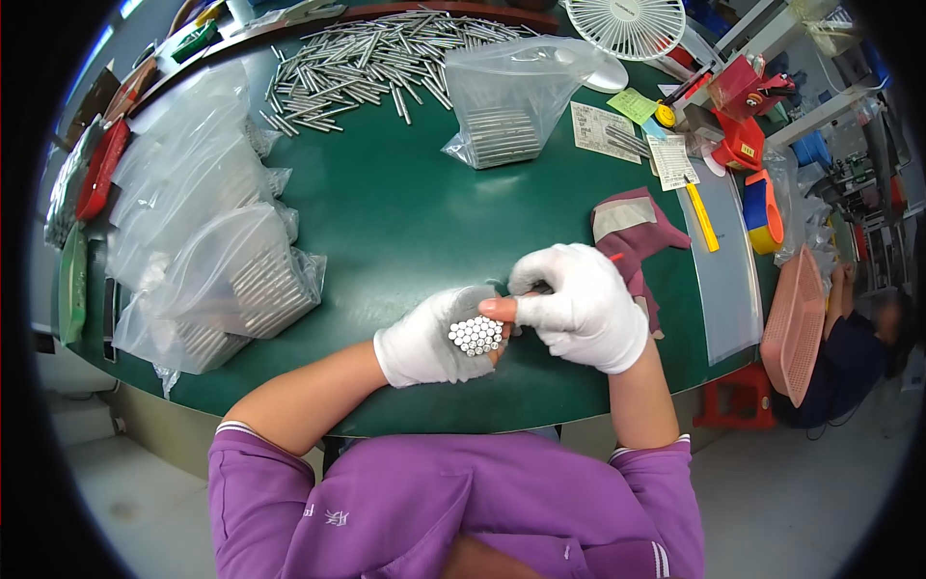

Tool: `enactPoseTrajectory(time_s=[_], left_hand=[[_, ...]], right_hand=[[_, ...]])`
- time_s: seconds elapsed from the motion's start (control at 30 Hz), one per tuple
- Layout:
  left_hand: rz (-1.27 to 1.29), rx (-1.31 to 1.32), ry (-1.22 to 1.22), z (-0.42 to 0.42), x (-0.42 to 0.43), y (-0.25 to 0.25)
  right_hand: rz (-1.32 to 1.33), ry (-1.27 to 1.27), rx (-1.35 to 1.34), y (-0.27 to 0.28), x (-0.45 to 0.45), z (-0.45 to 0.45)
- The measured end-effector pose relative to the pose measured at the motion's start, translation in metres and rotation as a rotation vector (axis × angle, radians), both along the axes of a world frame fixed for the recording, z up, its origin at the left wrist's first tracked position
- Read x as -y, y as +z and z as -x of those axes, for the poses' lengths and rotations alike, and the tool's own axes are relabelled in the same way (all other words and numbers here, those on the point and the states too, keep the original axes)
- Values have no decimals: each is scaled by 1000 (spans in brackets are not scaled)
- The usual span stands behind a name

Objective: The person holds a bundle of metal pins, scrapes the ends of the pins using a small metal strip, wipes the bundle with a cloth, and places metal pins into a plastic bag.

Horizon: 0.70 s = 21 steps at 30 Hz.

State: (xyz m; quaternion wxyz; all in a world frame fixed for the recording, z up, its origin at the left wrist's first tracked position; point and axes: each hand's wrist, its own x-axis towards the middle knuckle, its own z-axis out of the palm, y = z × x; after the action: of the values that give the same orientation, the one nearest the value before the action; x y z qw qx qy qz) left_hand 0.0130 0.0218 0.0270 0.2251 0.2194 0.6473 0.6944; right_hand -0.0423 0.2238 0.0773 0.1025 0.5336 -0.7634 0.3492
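Note:
My left hand [424,338], in a white glove with a grey palm, is closed around a bundle of thin metal rods [476,335]. The rods' round ends face me. My right hand [579,307], also white-gloved, is right beside the bundle with its fingers curled. Its bare thumb tip lies at the upper edge of the rod ends. Whatever those fingers may grip is hidden. A small red tip [615,258] shows just behind the right hand; I cannot tell whether it belongs to something held. A maroon cloth [637,232] with a beige patch lies behind that hand.
Loose metal rods [376,68] are heaped at the back of the green table [405,212]. Bagged rods [502,135] stand nearby, and several more plastic bags [231,280] are at left. At right are a yellow cutter [702,217], paper slips, a tape dispenser [762,212], a fan [627,24] and a pink basket [796,328]. Another person [849,357] sits beyond.

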Motion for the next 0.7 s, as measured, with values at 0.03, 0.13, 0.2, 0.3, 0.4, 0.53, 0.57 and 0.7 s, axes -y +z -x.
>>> enactPoseTrajectory(time_s=[0.03, 0.13, 0.2, 0.3, 0.4, 0.53, 0.57, 0.7], left_hand=[[90, -43, -22, 2, 1, 1], [-33, 90, 29, -3, -2, -2], [-64, 65, 24, -2, -2, -5], [-67, 90, 34, -2, -2, -2], [51, 11, -5, -1, 0, -1], [-120, 78, 22, -2, -2, -8], [-1, 21, 1, 1, -1, -5], [-7, 7, -6, -1, 0, -2]], right_hand=[[-10, -5, -41, 3, 7, -3], [-30, 16, 36, 4, -4, 2], [-36, -22, 23, 4, -10, 3], [-15, -30, -51, 5, 5, -4], [-25, -9, -12, 1, -1, 1], [-37, -13, 47, 2, -7, 2], [-26, -30, -10, 3, 2, -2], [-77, -69, -29, 7, -4, -4]])
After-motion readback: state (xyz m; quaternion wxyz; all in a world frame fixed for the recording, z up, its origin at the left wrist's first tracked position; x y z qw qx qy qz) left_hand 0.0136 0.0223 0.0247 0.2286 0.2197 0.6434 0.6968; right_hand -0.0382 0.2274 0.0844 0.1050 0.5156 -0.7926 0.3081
